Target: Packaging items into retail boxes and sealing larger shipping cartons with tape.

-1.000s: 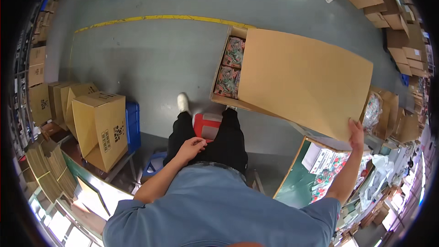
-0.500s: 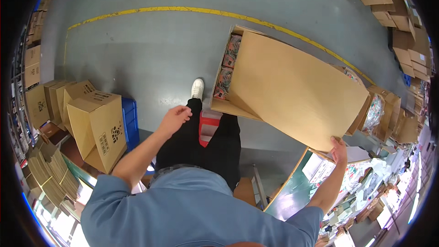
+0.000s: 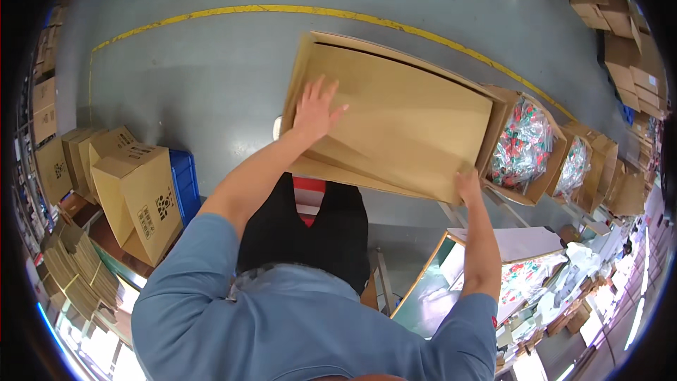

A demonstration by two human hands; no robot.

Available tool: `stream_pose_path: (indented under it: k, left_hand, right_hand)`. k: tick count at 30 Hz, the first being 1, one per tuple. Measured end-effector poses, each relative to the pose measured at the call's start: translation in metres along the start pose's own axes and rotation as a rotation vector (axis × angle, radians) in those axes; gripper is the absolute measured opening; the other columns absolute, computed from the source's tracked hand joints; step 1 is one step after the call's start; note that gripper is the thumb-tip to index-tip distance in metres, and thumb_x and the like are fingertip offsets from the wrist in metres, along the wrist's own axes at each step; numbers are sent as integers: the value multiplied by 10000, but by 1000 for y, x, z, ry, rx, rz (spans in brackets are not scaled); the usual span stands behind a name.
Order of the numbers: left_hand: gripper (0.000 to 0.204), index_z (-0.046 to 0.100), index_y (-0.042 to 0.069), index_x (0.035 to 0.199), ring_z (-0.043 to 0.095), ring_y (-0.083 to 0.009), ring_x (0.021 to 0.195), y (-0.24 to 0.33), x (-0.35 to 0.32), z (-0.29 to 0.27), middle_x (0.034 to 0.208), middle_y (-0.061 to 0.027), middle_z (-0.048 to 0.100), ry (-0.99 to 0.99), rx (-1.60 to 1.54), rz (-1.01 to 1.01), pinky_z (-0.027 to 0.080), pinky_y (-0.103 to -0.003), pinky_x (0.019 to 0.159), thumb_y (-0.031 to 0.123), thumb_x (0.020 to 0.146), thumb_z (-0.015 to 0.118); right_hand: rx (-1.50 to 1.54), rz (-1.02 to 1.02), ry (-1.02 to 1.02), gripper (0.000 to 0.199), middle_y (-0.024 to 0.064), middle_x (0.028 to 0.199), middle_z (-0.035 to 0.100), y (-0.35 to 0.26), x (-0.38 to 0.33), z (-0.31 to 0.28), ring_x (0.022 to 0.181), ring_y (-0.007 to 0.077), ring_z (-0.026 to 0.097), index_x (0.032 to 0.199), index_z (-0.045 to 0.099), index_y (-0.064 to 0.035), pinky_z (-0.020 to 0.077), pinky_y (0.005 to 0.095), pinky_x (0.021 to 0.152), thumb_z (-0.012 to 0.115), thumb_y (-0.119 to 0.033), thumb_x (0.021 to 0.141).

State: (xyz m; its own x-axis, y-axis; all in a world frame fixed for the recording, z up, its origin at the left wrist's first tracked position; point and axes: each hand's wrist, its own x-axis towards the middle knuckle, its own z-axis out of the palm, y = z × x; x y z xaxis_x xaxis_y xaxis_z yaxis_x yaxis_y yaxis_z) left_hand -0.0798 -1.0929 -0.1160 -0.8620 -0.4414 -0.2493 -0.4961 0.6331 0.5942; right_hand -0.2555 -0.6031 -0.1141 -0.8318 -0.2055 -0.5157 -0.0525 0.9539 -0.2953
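A flat brown cardboard sheet (image 3: pixel 402 113) lies inside an open carton (image 3: pixel 297 77), covering what the carton holds. My left hand (image 3: pixel 315 109) rests on the sheet's left part, palm down and fingers spread. At the near right corner, my right hand (image 3: pixel 466 185) has its fingers closed on the sheet's edge; motion blurs them somewhat. Along the near side the sheet sits unevenly against the carton wall. The packs seen in the carton earlier are hidden beneath it.
Right of the carton stand open boxes with clear-wrapped red and green goods (image 3: pixel 523 142). A red and white stool (image 3: pixel 308 197) shows between my legs. At left are an open carton (image 3: pixel 137 194) and a blue crate (image 3: pixel 185 185). A green-topped table (image 3: pixel 431 303) stands near right.
The sheet has moved left and down into the carton, covering the packs. My left hand has come from beside my leg onto the sheet. My right hand has moved left with its corner.
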Motion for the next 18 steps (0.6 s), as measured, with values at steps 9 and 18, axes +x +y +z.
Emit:
stream_pose_path:
  k: [9, 18]
  left_hand:
    - [739, 392, 220, 1549, 207, -503, 1465, -82, 68, 117, 1628, -201, 239, 43, 493, -63, 253, -575, 1197, 576, 936, 601]
    - [756, 379, 191, 1557, 221, -557, 1424, -100, 74, 146, 1617, -241, 234, 153, 431, 104, 230, -599, 1186, 445, 918, 693]
  right_hand:
    - [-353, -62, 350, 754, 187, 1619, 279, -87, 122, 122, 1469, 469, 242, 1560, 362, -216, 195, 633, 1185, 555, -589, 933]
    - [-268, -138, 417, 749, 197, 1575, 334, -51, 146, 166, 1439, 508, 254, 1527, 382, -207, 193, 677, 1155, 558, -614, 923]
